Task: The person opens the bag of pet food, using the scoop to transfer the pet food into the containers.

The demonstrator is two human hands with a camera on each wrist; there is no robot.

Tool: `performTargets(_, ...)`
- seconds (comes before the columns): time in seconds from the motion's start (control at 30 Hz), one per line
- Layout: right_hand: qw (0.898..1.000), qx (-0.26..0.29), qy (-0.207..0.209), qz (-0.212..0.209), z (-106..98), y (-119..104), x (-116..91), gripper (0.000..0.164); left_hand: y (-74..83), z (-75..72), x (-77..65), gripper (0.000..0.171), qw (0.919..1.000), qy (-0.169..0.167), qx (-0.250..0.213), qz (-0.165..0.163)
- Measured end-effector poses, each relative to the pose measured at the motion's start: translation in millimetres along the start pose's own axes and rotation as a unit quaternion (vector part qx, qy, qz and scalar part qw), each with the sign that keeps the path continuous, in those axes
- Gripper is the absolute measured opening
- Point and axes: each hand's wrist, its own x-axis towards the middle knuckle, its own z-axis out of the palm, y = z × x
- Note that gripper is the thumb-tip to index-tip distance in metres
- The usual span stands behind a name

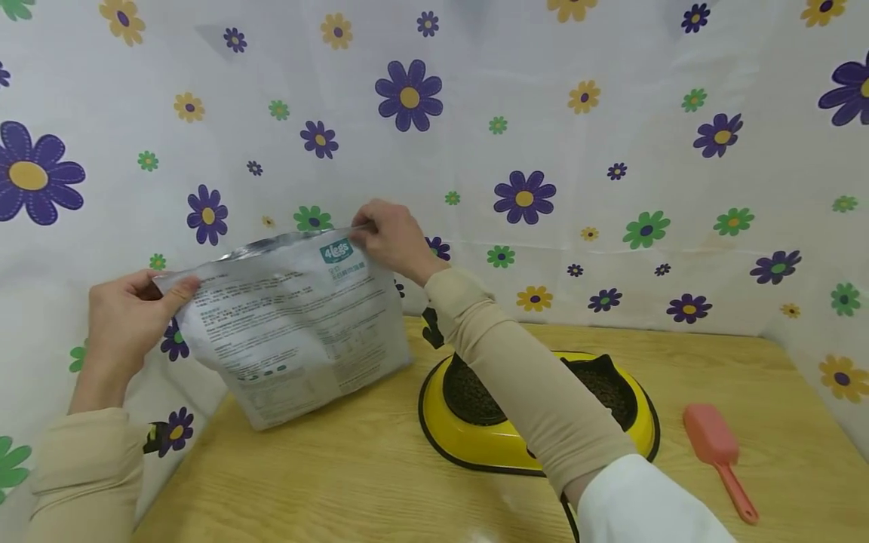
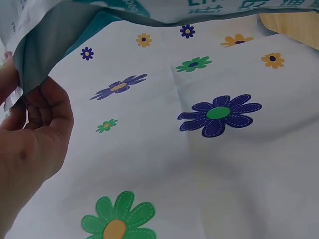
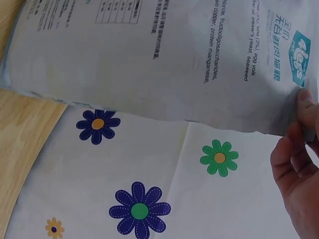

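Note:
A silvery-white cat food bag (image 1: 292, 324) with printed text and a green "4legs" label hangs tilted between both hands, its lower edge close over the table's left part. The left hand (image 1: 129, 317) pinches the bag's upper left corner between thumb and fingers. Higher up, the right hand (image 1: 394, 237) pinches the upper right corner beside the label. The foil-lined top edge runs between the two hands. In the left wrist view the left hand (image 2: 42, 119) grips a folded corner of the bag (image 2: 55, 42). The right wrist view shows the right thumb (image 3: 308, 107) on the bag's printed face.
A yellow double pet bowl (image 1: 468, 445) with brown kibble (image 1: 468, 388) in its black basins stands on the wooden table (image 1: 326, 483), partly hidden behind the right forearm. Right of it lies a pink scoop (image 1: 713, 437). Flower-patterned cloth (image 1: 475, 151) covers the wall behind.

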Motion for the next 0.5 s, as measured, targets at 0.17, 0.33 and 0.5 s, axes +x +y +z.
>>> performTargets(0.17,1.000,-0.002,-0.007,-0.004,0,-1,-2,0.014,7.1,2.0,-2.0,0.037,0.9978,0.002,0.059,0.030)
performTargets(0.33,0.996,-0.083,-0.035,-0.020,-4,-13,2,0.028,42.6,5.2,-2.9,0.084,0.9745,-0.057,0.193,0.099)
performTargets(0.5,0.984,-0.156,-0.069,-0.052,-3,-29,6,0.035,79.6,34.0,-5.6,0.111,0.9470,-0.078,0.241,0.198)
